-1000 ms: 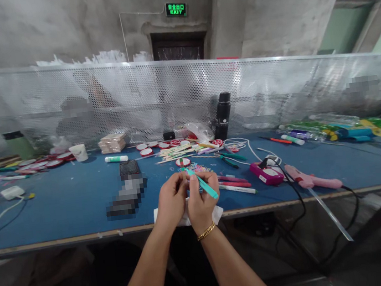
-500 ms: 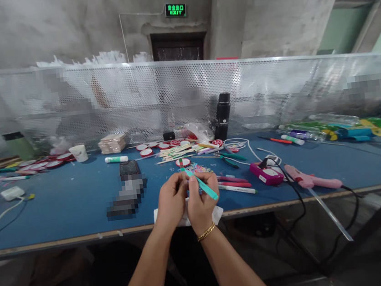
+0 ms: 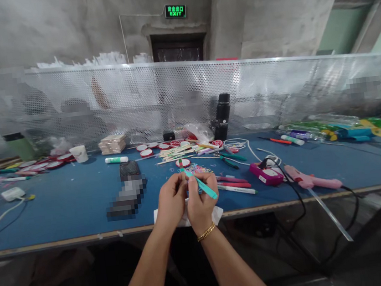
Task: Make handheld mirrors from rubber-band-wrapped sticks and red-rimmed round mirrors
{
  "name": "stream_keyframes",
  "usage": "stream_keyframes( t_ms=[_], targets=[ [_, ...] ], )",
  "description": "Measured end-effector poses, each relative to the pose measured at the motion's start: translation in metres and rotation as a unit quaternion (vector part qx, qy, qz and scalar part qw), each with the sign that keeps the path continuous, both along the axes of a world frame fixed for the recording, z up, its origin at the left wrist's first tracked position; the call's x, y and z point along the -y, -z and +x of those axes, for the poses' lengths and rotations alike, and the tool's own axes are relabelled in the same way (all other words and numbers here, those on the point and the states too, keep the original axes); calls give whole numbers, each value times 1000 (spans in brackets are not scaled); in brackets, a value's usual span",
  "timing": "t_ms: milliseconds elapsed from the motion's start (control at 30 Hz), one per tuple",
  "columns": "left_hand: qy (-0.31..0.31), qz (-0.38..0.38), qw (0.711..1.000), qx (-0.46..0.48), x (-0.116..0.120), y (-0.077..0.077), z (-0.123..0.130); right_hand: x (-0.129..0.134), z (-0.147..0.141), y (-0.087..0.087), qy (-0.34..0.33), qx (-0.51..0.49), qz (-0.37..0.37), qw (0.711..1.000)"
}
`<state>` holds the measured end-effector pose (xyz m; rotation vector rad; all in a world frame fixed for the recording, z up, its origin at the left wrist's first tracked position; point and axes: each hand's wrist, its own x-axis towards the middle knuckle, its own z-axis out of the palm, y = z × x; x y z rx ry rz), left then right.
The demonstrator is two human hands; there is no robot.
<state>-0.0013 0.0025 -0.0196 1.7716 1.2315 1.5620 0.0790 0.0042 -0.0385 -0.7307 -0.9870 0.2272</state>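
My right hand (image 3: 201,206) is closed around a turquoise marker pen (image 3: 206,189), whose tip end points up and left. Pinched in the fingers of my left hand (image 3: 170,200) is a thin flat craft stick (image 3: 181,164), with green and red colour on its upper end. The pen's tip end lies against or very near the stick; I cannot tell whether they touch. Under both hands, a white tissue (image 3: 217,214) lies at the table edge. Just beyond the fingers are a red-rimmed white disc (image 3: 186,162) and a scatter of small coloured pieces (image 3: 198,168).
Several markers (image 3: 238,191) lie right of my hands. A purple power block (image 3: 266,174) and pink glue gun (image 3: 310,180) with cords sit further right. Behind are loose craft sticks (image 3: 174,152), a black bottle (image 3: 222,117) and a perforated metal screen (image 3: 137,98).
Almost everything stays where it was. The coloured end of the stick has shifted very slightly to the left, and both hands keep their grip.
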Motion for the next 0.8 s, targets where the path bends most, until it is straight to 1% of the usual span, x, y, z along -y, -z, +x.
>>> stream_keyframes(
  t_ms=[267,467,567,700,800],
  targets=[
    [-1,-1,1000,-6,2,-4,1,-6,-1,3,3,-13,-6,1000],
    [-12,-13,1000,0,3,-5,1,-10,-1,5,17,28,-26,999],
    [-11,-11,1000,4,3,-5,1,-10,0,4,5,39,-34,999],
    [4,-12,1000,13,3,-5,2,-11,1,3,-9,44,-25,999],
    [7,-12,1000,-15,3,-6,2,-11,2,2,-17,23,-26,999]
  ],
)
